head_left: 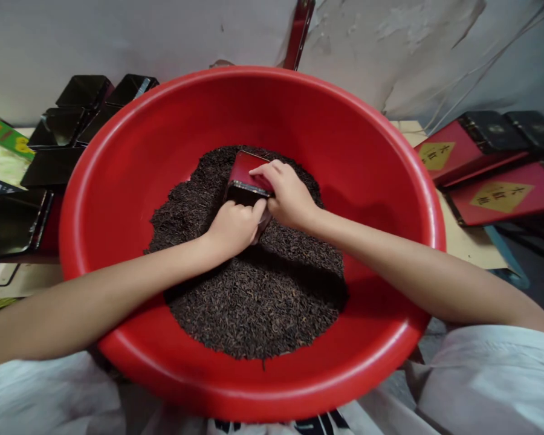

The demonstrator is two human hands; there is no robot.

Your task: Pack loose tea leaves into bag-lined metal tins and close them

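Observation:
A large red plastic basin (pixel 254 393) holds a heap of dark dried tea leaves (pixel 254 308). Over the heap is a red tea tin (pixel 245 163) with a black rim, tilted with its dark end towards me. My right hand (pixel 294 193) grips the tin's right side, with its index finger stretched along the red face. At the tin's near end, my left hand (pixel 236 226) is closed, fingers curled and thumb towards the right hand. A small piece of pale, see-through plastic (pixel 263 225) shows between the hands. The left fingertips and the tin's underside are hidden.
Several dark open tins (pixel 57 127) stand left of the basin, near a green and yellow box (pixel 6 142). On the right, red tins (pixel 498 193) with yellow diamond labels lie stacked on a pale table (pixel 474 248). Behind the basin, a red strip-like object (pixel 299 33) leans against the wall.

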